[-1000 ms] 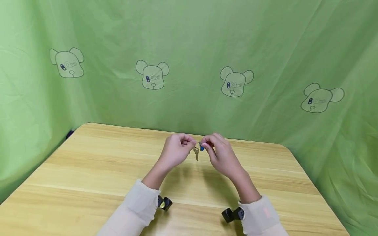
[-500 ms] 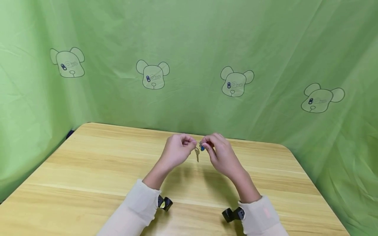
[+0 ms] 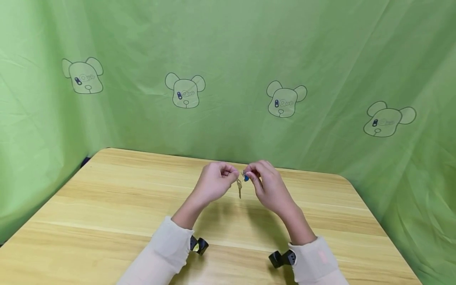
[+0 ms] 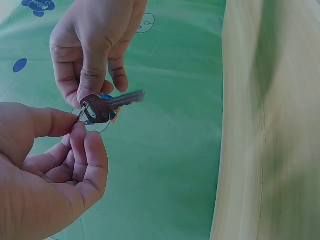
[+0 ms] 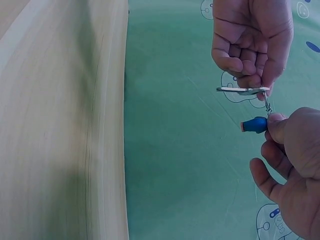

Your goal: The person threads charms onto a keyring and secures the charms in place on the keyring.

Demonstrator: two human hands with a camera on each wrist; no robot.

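Note:
My left hand [image 3: 215,181] pinches a small metal key ring [image 4: 81,113] between thumb and index finger. A metal key [image 3: 240,189] hangs from the ring with its blade pointing down; in the left wrist view its blade [image 4: 125,100] extends rightward from the ring. Opposite, my right hand [image 3: 268,186] pinches a small blue charm [image 5: 255,124] with an orange-red end, right where it meets a short chain [image 5: 268,108]. That chain links charm and ring. Both hands are raised over the far part of the table, fingertips close together.
The wooden table [image 3: 124,206] has rounded far corners. Green cloth [image 3: 228,130] printed with bear heads hangs behind it and along both sides. Black wrist cameras, left [image 3: 201,246] and right [image 3: 276,259], stick out inward from the light sleeves.
The key has turned and swung slightly right and down. Left fingertips have shifted a little to the right. The blue charm has also moved slightly right, still in the right hand's pinch.

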